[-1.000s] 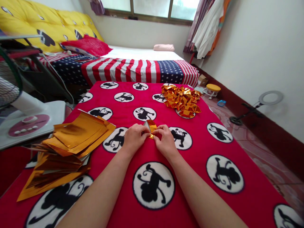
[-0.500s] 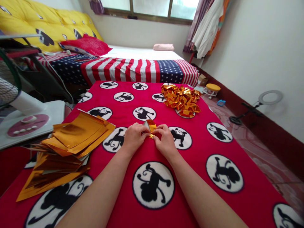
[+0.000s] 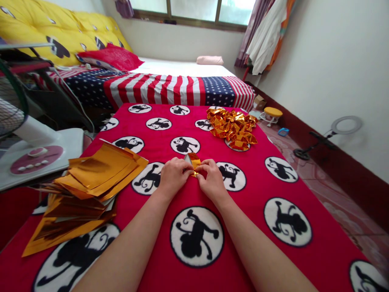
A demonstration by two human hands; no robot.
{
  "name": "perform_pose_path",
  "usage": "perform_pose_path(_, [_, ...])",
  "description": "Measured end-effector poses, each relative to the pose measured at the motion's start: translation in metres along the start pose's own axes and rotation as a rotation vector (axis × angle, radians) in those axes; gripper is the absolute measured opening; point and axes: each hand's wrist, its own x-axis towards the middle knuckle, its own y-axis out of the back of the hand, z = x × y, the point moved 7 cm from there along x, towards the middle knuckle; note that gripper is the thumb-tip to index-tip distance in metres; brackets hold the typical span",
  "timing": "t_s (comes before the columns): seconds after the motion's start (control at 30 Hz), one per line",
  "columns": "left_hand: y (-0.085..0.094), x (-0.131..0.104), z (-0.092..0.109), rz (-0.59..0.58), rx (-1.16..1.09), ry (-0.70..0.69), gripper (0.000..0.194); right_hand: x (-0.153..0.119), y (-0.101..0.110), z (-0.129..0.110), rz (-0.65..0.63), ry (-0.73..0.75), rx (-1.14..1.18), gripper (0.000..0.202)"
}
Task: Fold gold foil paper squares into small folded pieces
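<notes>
Between my two hands, at the middle of the red cloth [image 3: 197,280], is a partly folded piece of gold foil paper [image 3: 193,159] with a pale underside showing at its far left. My left hand [image 3: 174,174] pinches its near left part with thumb and fingers. From the other side my right hand [image 3: 210,176] pinches the near right part. The fingertips of both hands almost meet over the small near fold, which they partly hide. A loose stack of gold foil sheets [image 3: 100,170] lies to the left of my left forearm.
A heap of folded gold foil pieces [image 3: 232,125] sits at the far right of the cloth. On the left stands a fan with a white base [image 3: 71,146]. Beyond the cloth is a bed [image 3: 182,69]; a yellow stool [image 3: 272,112] and a ring light [image 3: 346,124] stand on the right.
Both hands stay at the same spot on the foil piece, with only a slight shift of the fingertips at the near fold. The stack and the heap look unchanged.
</notes>
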Motion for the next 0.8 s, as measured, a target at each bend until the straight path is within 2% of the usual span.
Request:
perform_pose_path(0.53, [-0.0007,-0.0005,0.0033,0.003,0.019,-0.002,0.007,0.0014,-0.0011,0.0005,-0.005,-0.002,-0.005,0.017])
perform_pose_path(0.8, [-0.0021,-0.0017,0.0009,0.012,0.014,0.046,0.008,0.0008,-0.0011,-0.0002,-0.008,0.001,-0.006,0.015])
